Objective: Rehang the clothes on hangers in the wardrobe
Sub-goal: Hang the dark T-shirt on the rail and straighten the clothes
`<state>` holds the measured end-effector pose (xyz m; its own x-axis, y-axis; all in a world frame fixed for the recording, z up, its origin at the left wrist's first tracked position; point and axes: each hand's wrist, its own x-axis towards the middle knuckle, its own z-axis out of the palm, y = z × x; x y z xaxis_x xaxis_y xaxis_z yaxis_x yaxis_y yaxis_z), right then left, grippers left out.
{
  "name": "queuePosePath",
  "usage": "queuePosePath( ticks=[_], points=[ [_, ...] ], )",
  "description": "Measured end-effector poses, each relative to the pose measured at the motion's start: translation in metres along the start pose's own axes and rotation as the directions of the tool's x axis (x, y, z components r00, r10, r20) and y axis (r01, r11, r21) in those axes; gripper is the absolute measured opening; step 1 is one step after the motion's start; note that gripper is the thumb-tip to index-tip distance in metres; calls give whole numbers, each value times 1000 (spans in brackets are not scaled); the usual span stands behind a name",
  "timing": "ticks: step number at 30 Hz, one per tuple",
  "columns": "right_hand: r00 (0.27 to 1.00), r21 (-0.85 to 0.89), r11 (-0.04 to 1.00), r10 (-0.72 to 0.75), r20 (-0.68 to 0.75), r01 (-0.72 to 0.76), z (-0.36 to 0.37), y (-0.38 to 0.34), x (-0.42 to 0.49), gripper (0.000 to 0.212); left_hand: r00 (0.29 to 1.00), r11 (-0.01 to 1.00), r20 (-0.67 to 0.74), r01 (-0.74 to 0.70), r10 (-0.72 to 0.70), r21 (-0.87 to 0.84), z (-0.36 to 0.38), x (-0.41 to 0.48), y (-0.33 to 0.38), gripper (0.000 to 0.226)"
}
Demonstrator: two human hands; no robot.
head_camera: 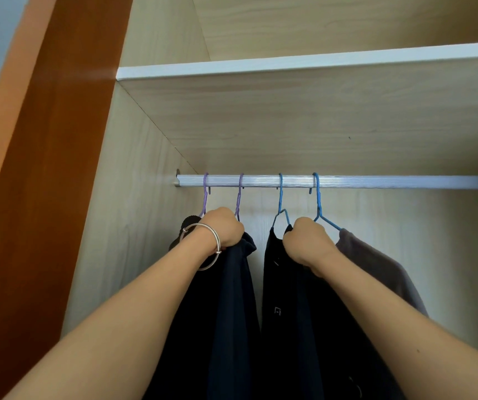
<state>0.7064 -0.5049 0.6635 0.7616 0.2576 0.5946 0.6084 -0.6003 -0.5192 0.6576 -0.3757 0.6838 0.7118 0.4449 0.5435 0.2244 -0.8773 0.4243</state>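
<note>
**Four hangers on the rail, both hands at the collars**

The left hand (223,226), a bangle (217,238) on its wrist, is closed in a fist over the top of the navy garment (232,298), just below the neck of the second purple hanger (239,197). The right hand (308,241) is closed too, its fingers curled into the neckline of the black garment (284,284), between the two blue hangers. Whether either hand also has hanger wire inside its grip cannot be told, since the fingers face away from the camera.

Moving outward, the first purple hanger (205,194) carries a dark item (187,226) mostly hidden behind the left wrist. The first blue hanger (281,197) holds the black garment, and the second blue hanger (317,197) holds a brownish-grey garment (376,264) draped off to the right. All four hooks sit over the rail (376,181), bunched at its left end near the wardrobe wall (122,226), under the shelf (289,64).

The task looks well along: every garment in view hangs from a hanger on the rail. What seems left is the tidying now in hand, seating the collars squarely on the two middle hangers. The rest of the rail runs bare to the right, and whether more clothes wait outside the view cannot be known.
</note>
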Motion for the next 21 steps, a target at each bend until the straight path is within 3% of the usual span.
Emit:
queuePosePath(
  ticks=[5,8,14,16,19,21],
  points=[
    [1000,33,999,-15,17,15,11,-8,-1,31,1000,997,-21,19,-21,-81,2,-1,2,35],
    [999,20,999,-33,31,32,17,-12,2,31,1000,998,-12,8,-9,-55,3,-3,0,25],
    [994,3,998,-70,88,70,10,-10,4,30,1000,1000,-20,11,-11,2,6,2,-3,30],
    [994,-111,989,-97,42,101,-5,-4,0,34,1000,1000,2,10,-10,24,6,3,-3,27],
    [980,-462,881,-165,-109,97,-33,9,-4,30,999,992,-25,-18,22,124,6,3,-1,19],
    [991,-595,804,-85,-107,5,-49,23,-3,37,990,980,-117,-60,84,192,6,1,5,25]
  ],
)
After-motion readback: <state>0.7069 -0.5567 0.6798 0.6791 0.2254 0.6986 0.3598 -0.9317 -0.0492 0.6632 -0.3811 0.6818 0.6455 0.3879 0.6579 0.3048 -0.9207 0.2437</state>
